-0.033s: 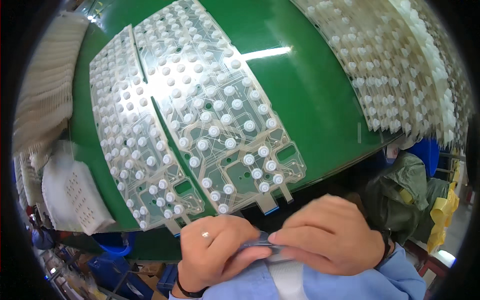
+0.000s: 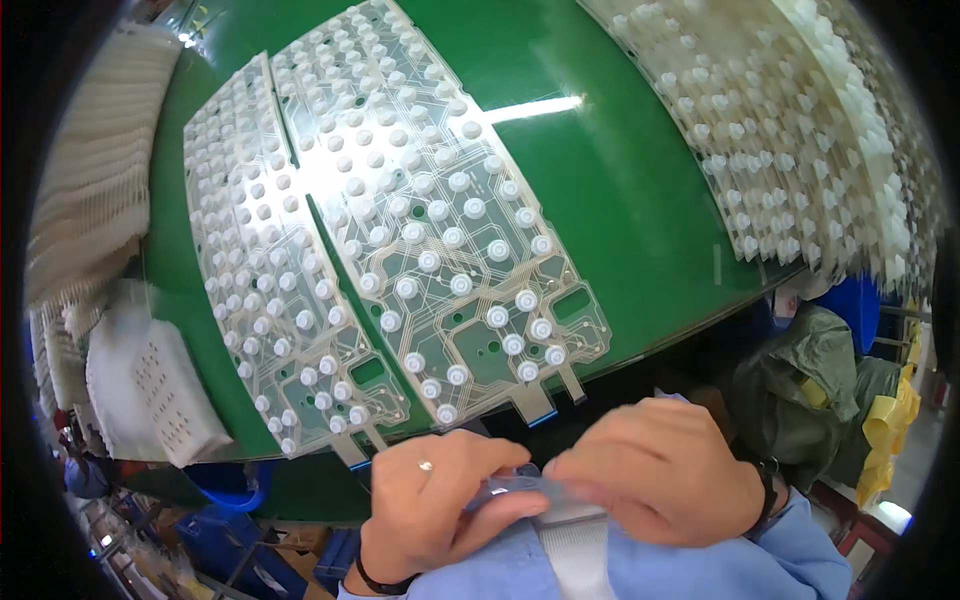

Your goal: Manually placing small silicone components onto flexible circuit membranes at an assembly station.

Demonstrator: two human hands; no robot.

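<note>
In front of my body, close to the table's near edge, both hands meet around a small clear plastic piece (image 2: 514, 485). My left hand (image 2: 425, 495) has a ring on it and is closed, pinching the piece between thumb and fingers. My right hand (image 2: 665, 480), slightly blurred, is closed on its other end with bent fingers. What exactly the piece is cannot be made out. Just beyond the hands lie two clear keyboard membrane sheets with white rubber domes, a wider sheet (image 2: 480, 345) and a narrower sheet (image 2: 300, 375), their connector tails pointing toward me.
A fanned stack of domed sheets (image 2: 750, 130) covers the right of the green table (image 2: 640, 260). Another stack (image 2: 100, 170) stands at the left, above a white perforated pad (image 2: 150, 380). A dark green bag (image 2: 800, 380) and blue boxes (image 2: 235, 550) sit below table level.
My left hand has shifted slightly right, and its finger and thumb show more of the clear piece between them. My right hand's fingers have moved a little. The sheets look almost unchanged.
</note>
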